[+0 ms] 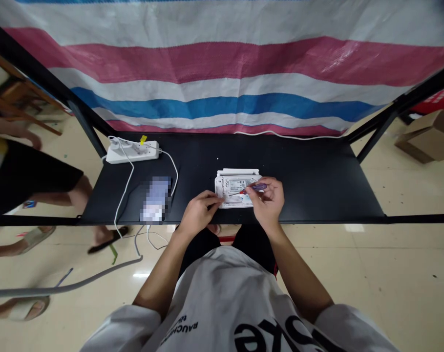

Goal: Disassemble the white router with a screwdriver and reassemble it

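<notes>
- Watching the left hand (200,213), fingers spread, resting on a white perforated plastic router (226,186) on the black metal table top (309,186)
- Now the right hand (268,203), fingers narrow, pinching a slim purple-handled screwdriver (259,187) over the router

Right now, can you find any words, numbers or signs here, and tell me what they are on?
"RAUCH" starts the small print on the white shirt; it is upside down, and the rest is unclear.
The big black letters on the shirt are cut off and too hard to read.
The label on the white router is too small to read.
The red sign at the far right is too blurred to read.
</notes>
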`<state>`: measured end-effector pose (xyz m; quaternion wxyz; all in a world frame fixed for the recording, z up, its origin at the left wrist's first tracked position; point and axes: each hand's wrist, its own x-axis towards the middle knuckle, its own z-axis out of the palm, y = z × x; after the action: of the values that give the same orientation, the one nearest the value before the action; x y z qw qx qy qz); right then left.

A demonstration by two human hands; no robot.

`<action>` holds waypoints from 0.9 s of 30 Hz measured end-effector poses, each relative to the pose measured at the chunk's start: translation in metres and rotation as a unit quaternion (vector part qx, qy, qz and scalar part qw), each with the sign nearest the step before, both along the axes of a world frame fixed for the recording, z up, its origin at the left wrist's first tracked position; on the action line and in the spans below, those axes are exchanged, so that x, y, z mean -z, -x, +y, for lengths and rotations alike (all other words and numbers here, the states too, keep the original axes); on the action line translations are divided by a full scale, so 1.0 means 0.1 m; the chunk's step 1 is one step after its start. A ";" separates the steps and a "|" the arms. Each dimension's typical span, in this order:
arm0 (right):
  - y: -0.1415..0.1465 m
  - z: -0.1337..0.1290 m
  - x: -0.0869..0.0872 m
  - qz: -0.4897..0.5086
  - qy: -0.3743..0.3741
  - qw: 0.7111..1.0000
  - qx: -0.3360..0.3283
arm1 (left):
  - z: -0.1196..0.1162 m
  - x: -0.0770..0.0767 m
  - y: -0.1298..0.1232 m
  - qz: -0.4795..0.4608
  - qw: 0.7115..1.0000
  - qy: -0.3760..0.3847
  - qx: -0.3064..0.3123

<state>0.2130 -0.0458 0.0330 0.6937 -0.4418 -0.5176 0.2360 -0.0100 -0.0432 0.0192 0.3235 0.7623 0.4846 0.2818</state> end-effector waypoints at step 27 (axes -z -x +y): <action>0.24 0.12 0.04 -0.345 -0.082 0.927 -0.119 | 0.05 0.29 0.06 -0.116 0.992 0.010 0.036</action>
<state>0.1894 -0.0335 0.0295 0.4730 -0.3723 -0.7913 0.1070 -0.0161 -0.0379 -0.0101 0.3957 0.7380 0.4185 0.3516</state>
